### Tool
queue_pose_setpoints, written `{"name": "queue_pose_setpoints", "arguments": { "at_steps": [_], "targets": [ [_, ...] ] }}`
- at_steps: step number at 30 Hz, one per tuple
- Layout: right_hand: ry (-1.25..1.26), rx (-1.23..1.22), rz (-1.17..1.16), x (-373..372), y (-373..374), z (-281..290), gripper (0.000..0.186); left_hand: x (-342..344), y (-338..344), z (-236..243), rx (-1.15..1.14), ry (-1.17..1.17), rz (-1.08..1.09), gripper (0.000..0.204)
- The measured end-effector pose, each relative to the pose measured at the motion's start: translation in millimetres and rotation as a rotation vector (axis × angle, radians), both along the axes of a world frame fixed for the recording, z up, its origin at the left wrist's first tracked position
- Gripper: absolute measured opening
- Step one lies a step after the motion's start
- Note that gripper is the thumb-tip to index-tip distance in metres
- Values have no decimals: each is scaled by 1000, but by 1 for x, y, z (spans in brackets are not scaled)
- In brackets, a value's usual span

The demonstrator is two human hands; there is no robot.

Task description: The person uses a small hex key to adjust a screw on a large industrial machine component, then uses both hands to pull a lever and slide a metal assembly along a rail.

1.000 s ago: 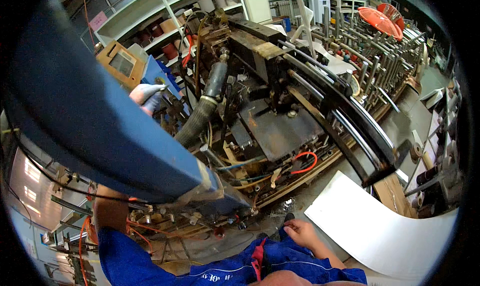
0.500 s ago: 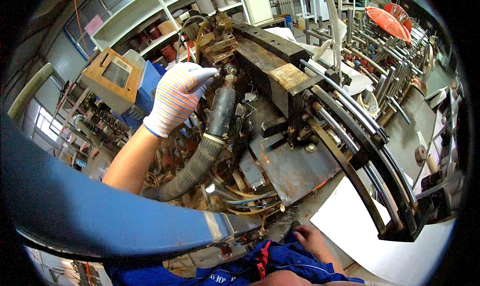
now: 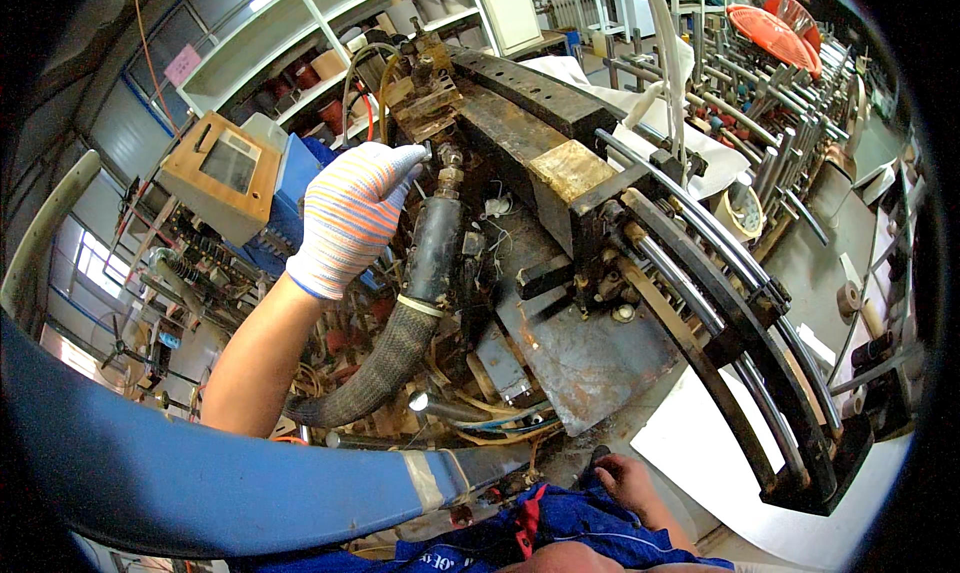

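My left hand (image 3: 350, 208), in a white knit glove with orange and blue stripes, is raised beside the greasy machine head. Its thumb and fingers are pinched together near a brass-coloured fitting (image 3: 451, 176) atop a black cylinder (image 3: 437, 243). A small dark tip shows at the fingertips, too small to name. From the cylinder's lower end a braided hose (image 3: 375, 373) curves down. My right hand (image 3: 628, 481), bare, is low by my blue clothing, its fingers curled beside a small dark object (image 3: 600, 455); whether it holds that object is unclear.
A blue machine arm (image 3: 250, 488) crosses below my left forearm. Curved-looking metal rails (image 3: 700, 303) extend right above a white sheet (image 3: 690, 438). A control box (image 3: 222, 168) stands left. Behind are shelves (image 3: 300, 48), many metal rods and a red fan-like guard (image 3: 770, 38).
The view has shifted slightly. My left hand stays pinched beside the fitting, with a slight change in its tilt. My right hand remains low with its fingers curled.
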State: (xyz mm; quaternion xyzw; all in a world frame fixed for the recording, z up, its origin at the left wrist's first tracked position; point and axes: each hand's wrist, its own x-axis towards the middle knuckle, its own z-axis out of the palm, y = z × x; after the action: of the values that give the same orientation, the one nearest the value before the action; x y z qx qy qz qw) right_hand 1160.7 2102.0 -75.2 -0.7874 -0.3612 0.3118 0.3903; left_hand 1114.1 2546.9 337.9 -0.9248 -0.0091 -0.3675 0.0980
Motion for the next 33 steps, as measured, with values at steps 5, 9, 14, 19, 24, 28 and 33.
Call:
{"name": "queue_pose_setpoints", "arguments": {
  "at_steps": [5, 9, 14, 19, 24, 28, 33],
  "targets": [
    [16, -3, -6, -2, -2, -1, 21, 5, -8, 10, 44, 40, 74, 20],
    [18, 18, -16, -5, -3, 0, 21, 7, -10, 25, 159, 126, 125, 14],
    [-19, 37, -17, -8, -6, 3, 23, 10, -6, 34, 202, 153, 96, 18],
    [96, -2, -26, -8, -7, 23, 26, -31, 3, 20, -92, 94, 73, 27],
    [60, 114, -42, 3, -5, 51, 26, -74, -9, 14, -290, -29, 106, 20],
    [-27, 189, 19, 23, 2, 85, 23, -135, -23, 19, -301, -68, 277, 20],
    [-134, 441, 132, 43, 28, 131, 22, -264, -34, 23, -568, -388, 501, 27]
  ]
}}
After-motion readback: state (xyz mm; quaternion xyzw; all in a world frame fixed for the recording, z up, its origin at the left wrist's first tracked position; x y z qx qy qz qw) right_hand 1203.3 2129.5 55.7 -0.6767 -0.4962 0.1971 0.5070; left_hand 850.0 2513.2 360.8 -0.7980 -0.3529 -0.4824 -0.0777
